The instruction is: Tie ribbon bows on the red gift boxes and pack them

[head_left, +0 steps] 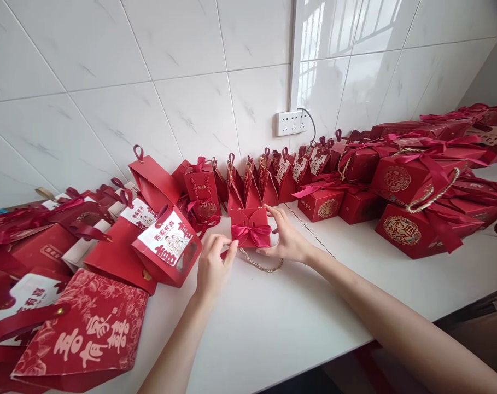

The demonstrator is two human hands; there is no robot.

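Note:
A small red gift box (239,217) with a magenta ribbon bow (253,235) on its face is at the middle of the white table (248,323). My right hand (284,236) grips the box from its right side, thumb below and fingers at the top corner. At the bow's left end, my left hand (216,257) has thumb and forefinger pinched together on the ribbon's tail. A twisted gold cord (262,267) hangs out under the box in a loop and rests on the table.
Red gift bags (168,246) crowd the left side. Upright triangular boxes (251,186) line the tiled wall (182,44) behind. Stacked hexagonal boxes (408,230) with ribbons and cords fill the right. A power strip (291,123) is on the wall.

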